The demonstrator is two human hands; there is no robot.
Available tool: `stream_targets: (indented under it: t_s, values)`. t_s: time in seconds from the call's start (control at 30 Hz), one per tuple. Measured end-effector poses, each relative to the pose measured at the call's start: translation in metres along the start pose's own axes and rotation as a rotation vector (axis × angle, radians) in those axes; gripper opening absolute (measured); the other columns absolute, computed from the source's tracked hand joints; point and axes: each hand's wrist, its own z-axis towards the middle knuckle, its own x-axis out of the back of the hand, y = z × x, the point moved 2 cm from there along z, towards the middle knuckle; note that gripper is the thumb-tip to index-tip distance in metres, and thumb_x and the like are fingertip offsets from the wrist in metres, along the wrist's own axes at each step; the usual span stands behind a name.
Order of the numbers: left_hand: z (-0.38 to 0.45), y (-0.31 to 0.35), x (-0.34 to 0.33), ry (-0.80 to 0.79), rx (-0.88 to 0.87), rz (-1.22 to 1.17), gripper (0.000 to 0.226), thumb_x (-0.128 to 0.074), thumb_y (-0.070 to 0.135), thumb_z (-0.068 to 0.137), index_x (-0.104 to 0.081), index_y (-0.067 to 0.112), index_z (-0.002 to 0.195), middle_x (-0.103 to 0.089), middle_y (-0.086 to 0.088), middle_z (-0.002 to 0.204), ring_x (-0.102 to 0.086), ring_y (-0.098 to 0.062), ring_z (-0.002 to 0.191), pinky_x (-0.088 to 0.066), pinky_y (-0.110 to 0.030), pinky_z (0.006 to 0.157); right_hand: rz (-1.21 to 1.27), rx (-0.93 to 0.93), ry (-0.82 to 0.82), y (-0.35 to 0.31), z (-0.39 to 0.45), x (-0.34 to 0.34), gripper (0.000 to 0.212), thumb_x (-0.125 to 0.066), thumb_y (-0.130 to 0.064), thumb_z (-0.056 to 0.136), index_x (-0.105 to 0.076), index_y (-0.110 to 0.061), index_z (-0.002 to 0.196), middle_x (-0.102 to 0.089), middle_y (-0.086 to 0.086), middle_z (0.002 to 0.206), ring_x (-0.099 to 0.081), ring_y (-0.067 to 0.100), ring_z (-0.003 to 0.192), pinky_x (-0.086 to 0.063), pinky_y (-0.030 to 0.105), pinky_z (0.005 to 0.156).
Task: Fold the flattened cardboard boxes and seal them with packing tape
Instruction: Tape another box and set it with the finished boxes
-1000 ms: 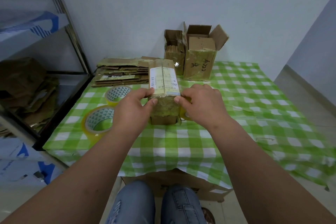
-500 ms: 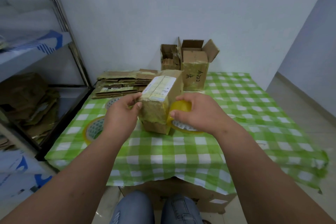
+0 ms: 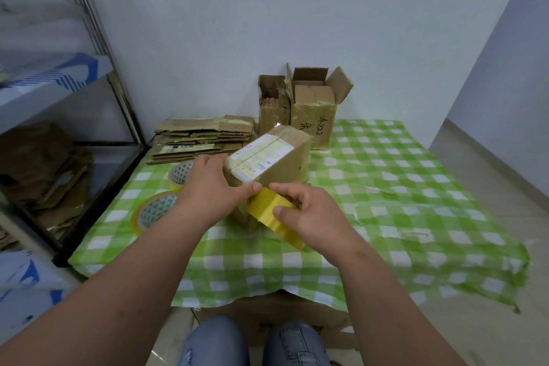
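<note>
A small cardboard box (image 3: pixel 269 157) sits tilted near the middle of the tabletop (image 3: pixel 386 187), one corner raised, a white label along its top face. The left hand (image 3: pixel 212 190) grips its near left side, fingers curled round the edge and thumb stretched toward the near corner. The right hand (image 3: pixel 312 214) holds a roll of yellow tape (image 3: pixel 269 211) against the box's near lower corner, fingers curled over the roll. Two more tape rolls lie toward the left edge: one (image 3: pixel 154 211) close to the near left corner, the other (image 3: pixel 179 174) just behind it. A stack of flattened boxes (image 3: pixel 202 140) lies at the far left corner. Two open boxes (image 3: pixel 309 110) stand against the wall at the far edge. A metal shelf (image 3: pixel 59 98) stands left of the tabletop.
</note>
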Motion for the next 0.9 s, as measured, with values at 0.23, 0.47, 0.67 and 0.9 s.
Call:
stream_targets:
  t_s: [0.23, 0.47, 0.67, 0.9]
  values:
    - [0.012, 0.002, 0.011, 0.106, -0.076, -0.202, 0.064, -0.086, 0.041, 0.068, -0.057, 0.033, 0.124, -0.056, 0.021, 0.101, -0.061, -0.008, 0.092, -0.044, -0.027, 0.079, 0.244, 0.001, -0.035, 0.008, -0.002, -0.015, 0.038, -0.066, -0.011, 0.093, -0.058, -0.022, 0.128, -0.074, -0.005, 0.089, -0.070, 0.014, 0.088, -0.056, 0.026, 0.077]
    - [0.030, -0.009, 0.000, 0.003, -0.101, -0.080, 0.054, -0.076, 0.032, 0.084, -0.059, 0.013, 0.132, -0.042, -0.005, 0.150, -0.044, -0.022, 0.135, -0.034, -0.032, 0.111, 0.268, 0.000, 0.011, 0.010, 0.006, -0.033, 0.031, -0.066, -0.030, 0.093, -0.058, -0.024, 0.123, -0.059, -0.018, 0.068, -0.057, -0.002, 0.069, -0.045, 0.012, 0.064]
    - [0.039, -0.007, 0.002, 0.033, -0.133, -0.009, 0.055, -0.070, 0.037, 0.089, -0.057, 0.012, 0.136, -0.052, -0.005, 0.139, -0.048, -0.021, 0.127, -0.034, -0.030, 0.104, 0.271, 0.024, -0.025, 0.017, 0.001, -0.040, 0.008, -0.060, -0.022, 0.097, -0.066, -0.026, 0.092, -0.070, -0.002, 0.088, -0.063, 0.011, 0.078, -0.050, 0.030, 0.072]
    - [0.048, -0.009, 0.015, -0.006, -0.100, -0.058, 0.034, -0.068, 0.039, 0.091, -0.059, 0.029, 0.122, -0.064, 0.002, 0.122, -0.057, -0.017, 0.099, -0.041, -0.030, 0.076, 0.326, 0.015, 0.024, 0.019, -0.003, -0.053, 0.012, -0.055, -0.031, 0.100, -0.064, -0.028, 0.092, -0.066, -0.009, 0.081, -0.060, 0.006, 0.072, -0.049, 0.030, 0.069]
